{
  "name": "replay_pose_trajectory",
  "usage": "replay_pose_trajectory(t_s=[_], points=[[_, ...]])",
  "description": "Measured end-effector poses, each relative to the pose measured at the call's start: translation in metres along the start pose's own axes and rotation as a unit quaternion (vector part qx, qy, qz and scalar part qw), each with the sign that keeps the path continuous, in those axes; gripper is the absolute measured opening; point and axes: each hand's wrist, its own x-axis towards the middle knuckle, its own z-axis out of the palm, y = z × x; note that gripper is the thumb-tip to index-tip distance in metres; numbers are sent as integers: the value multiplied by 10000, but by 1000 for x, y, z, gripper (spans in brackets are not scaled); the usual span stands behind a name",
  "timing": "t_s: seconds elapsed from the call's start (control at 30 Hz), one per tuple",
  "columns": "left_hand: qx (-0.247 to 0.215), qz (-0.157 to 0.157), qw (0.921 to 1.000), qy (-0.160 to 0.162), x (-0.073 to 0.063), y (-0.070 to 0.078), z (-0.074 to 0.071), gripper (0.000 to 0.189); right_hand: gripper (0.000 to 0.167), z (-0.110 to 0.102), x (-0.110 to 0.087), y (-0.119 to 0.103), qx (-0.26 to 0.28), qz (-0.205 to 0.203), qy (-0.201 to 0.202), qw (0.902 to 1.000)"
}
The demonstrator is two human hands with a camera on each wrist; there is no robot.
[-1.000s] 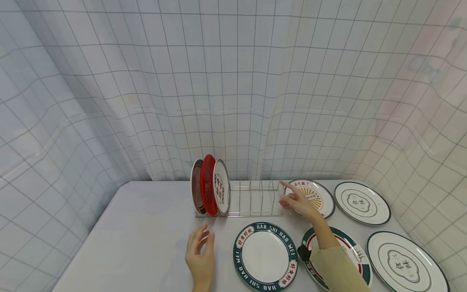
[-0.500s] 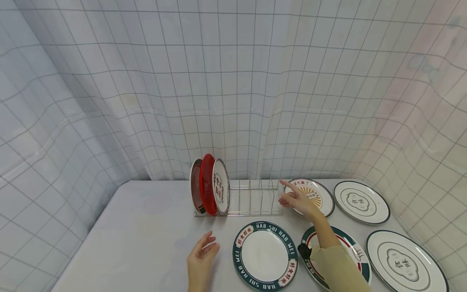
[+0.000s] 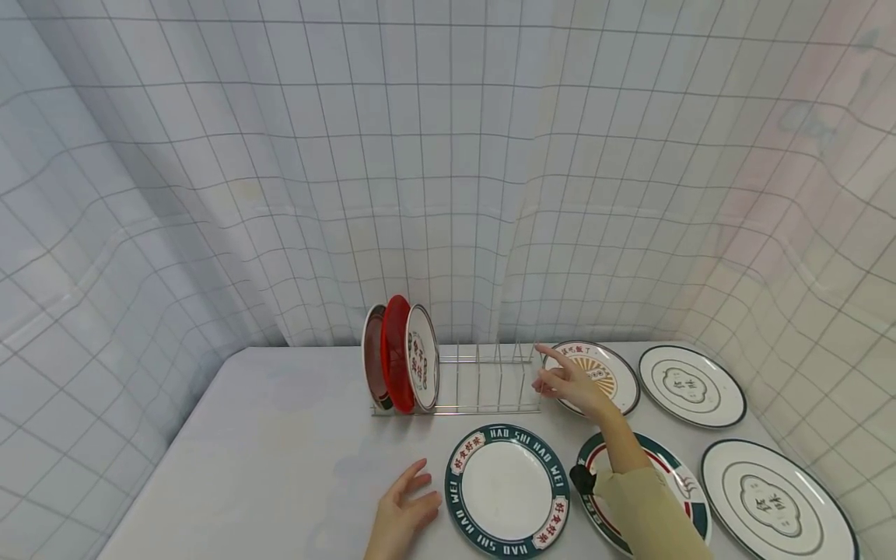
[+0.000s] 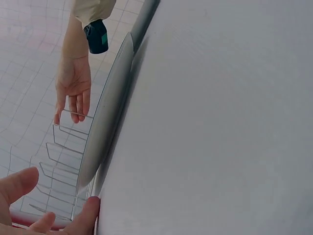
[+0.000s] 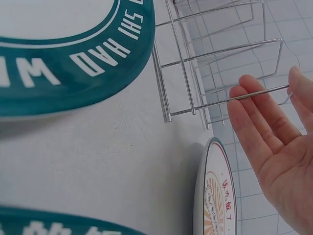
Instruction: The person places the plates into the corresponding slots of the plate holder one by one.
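Observation:
My left hand (image 3: 404, 509) is just left of a white plate with a green lettered rim (image 3: 458, 498), fingers loosely bent and holding nothing. In the left wrist view its fingertips (image 4: 90, 208) are close to the plate's near edge (image 4: 105, 117); whether they touch is unclear. My right hand (image 3: 574, 389) is at the right end of a wire dish rack (image 3: 490, 410). In the right wrist view several almost straight fingers (image 5: 259, 117) rest against its end wire. At the rack's left end stand a brown-faced plate (image 3: 376, 365), a red plate (image 3: 397, 350) and a white patterned plate (image 3: 423, 362).
Right of the rack lies a sunburst plate (image 3: 619, 377). Two white dark-rimmed plates (image 3: 728, 389) lie at the far right, and a green and red rimmed plate (image 3: 693, 490) lies partly under my right sleeve (image 3: 647, 513). Grid-patterned curtains (image 3: 420, 155) surround the white table (image 3: 266, 467).
My left hand has moved right and towards me, from below the standing plates to beside the green-rimmed plate. My right hand has stayed at the rack's end.

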Motion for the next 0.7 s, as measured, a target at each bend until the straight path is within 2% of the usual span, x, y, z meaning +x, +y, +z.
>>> replay_pose_trajectory(t_s=[0.1,0.27,0.5,0.7], points=[[-381,-234,9983,-375,-1,-2,2,71,56,0,0,0,-16,-47,-35,10000],[-712,-522,9932,-754,-1,-4,7,75,56,0,-1,-4,34,-35,-44,10000],[-686,-735,9909,-892,0,-5,16,79,57,3,-11,-25,50,34,-78,10000],[-613,-791,9908,-910,-1,-3,18,80,57,4,-14,-30,-10,115,-43,9999]])
